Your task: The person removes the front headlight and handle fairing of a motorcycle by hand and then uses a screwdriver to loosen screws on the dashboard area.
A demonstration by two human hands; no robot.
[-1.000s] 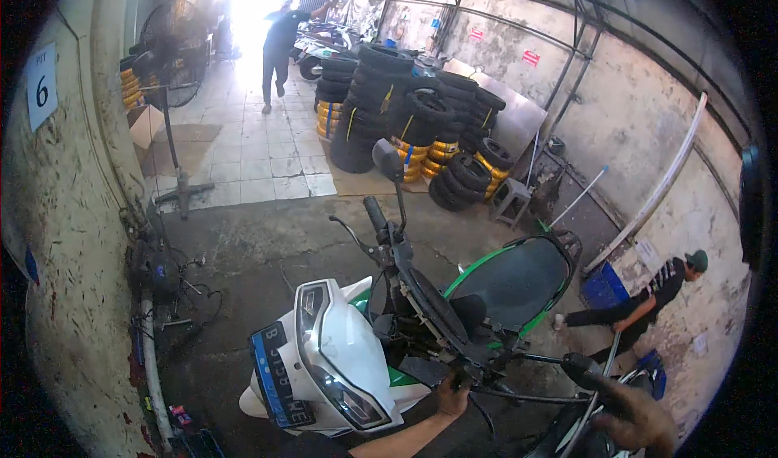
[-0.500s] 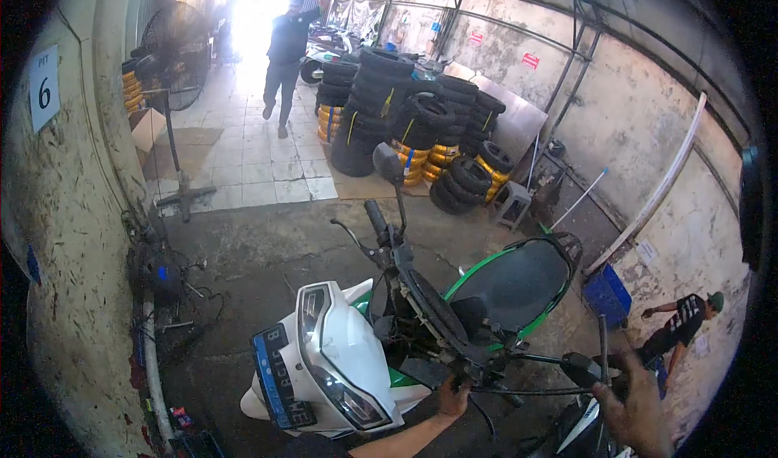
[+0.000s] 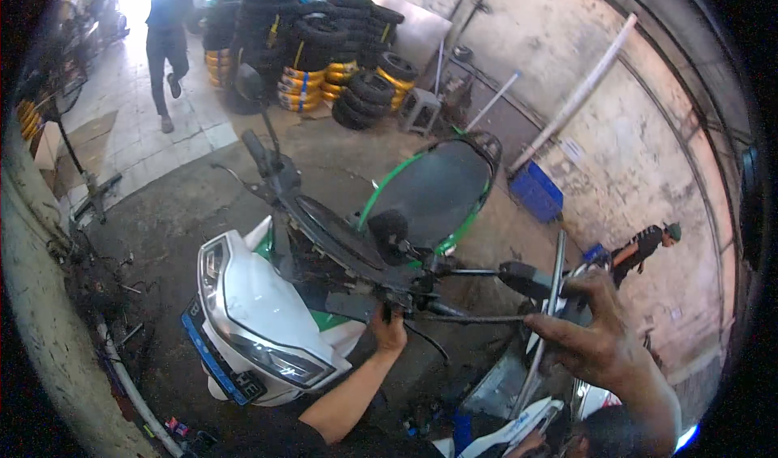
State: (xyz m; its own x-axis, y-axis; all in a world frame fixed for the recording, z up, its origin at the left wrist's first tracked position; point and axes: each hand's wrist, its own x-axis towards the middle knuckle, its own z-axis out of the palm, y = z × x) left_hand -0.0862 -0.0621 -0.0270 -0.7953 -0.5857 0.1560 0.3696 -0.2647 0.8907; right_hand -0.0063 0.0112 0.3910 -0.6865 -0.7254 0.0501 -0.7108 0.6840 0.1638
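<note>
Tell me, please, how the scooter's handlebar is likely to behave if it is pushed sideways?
The handlebar looks like rigid metal, so it should probably turn as one piece rather than bend. With the left hand near its middle and the right hand at the end, it likely pivots, swinging the white front panel.

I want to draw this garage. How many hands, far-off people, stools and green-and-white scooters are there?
Hands: 2, left hand closed on the handlebar, right hand spread by its grip
Far-off people: 2, walking person, crouching person
Stools: 1, grey stool
Green-and-white scooters: 1, scooter
Total: 6
</note>
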